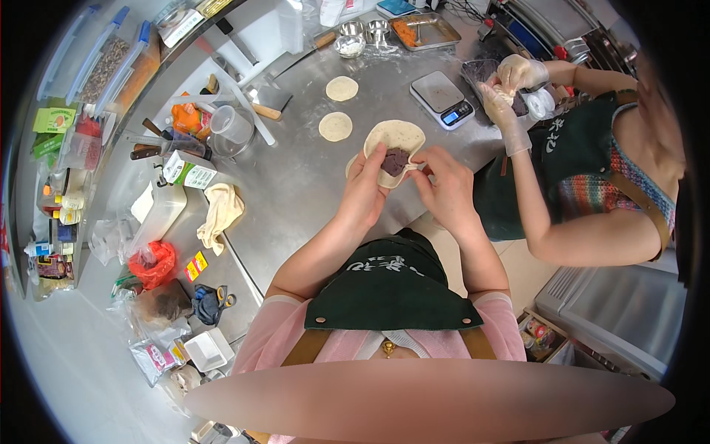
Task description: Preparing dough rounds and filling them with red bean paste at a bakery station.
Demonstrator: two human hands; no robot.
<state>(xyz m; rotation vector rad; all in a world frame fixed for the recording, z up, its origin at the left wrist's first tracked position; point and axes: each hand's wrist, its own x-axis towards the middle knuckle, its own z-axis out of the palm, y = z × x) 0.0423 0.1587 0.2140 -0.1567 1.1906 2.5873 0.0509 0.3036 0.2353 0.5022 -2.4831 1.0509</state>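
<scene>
A round dough wrapper (397, 134) lies cupped in my left hand (364, 186), the thumb reaching over its near-left edge. Dark purple-brown filling (396, 161) sits in the middle of it. With thumb and fingertips, my right hand (448, 186) pinches the wrapper's right rim beside the filling. The far side of the dough is still spread open and the filling shows. Beyond my hands, two flat dough rounds, a nearer one (335, 126) and a farther one (342, 89), lie on the steel table (296, 170).
A digital scale (442, 100) stands to the far right. Beside it, a co-worker's gloved hands (510, 87) handle dough over a dark-filled tray. Metal bowls (350, 46) and a tray with orange filling (425, 31) line the back. A scraper (270, 103), plastic jug (231, 131) and cloth (220, 214) lie left.
</scene>
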